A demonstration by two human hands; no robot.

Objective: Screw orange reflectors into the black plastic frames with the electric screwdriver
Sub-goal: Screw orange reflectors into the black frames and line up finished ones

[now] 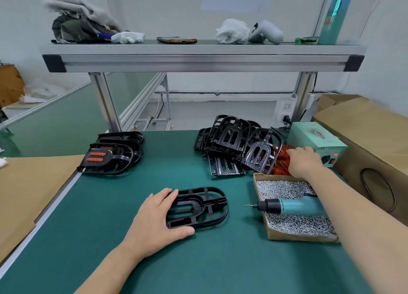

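Observation:
One black plastic frame (205, 207) lies flat on the green mat in front of me. My left hand (156, 218) holds its left end, fingers along the far edge and thumb against the near edge. My right hand (303, 161) reaches into a heap of orange reflectors (279, 163) at the right. Its fingertips are buried in the heap, so what they hold is hidden. The teal electric screwdriver (293, 206) lies unheld across a cardboard box of silver screws (284, 189), bit pointing left.
A pile of bare black frames (231, 141) sits behind the screw box. Frames fitted with orange reflectors (110, 156) are stacked at the left. A pale green power unit (313, 137) and brown cartons (371, 139) flank the right. Cardboard (28, 192) borders the left; a shelf (198, 55) hangs overhead.

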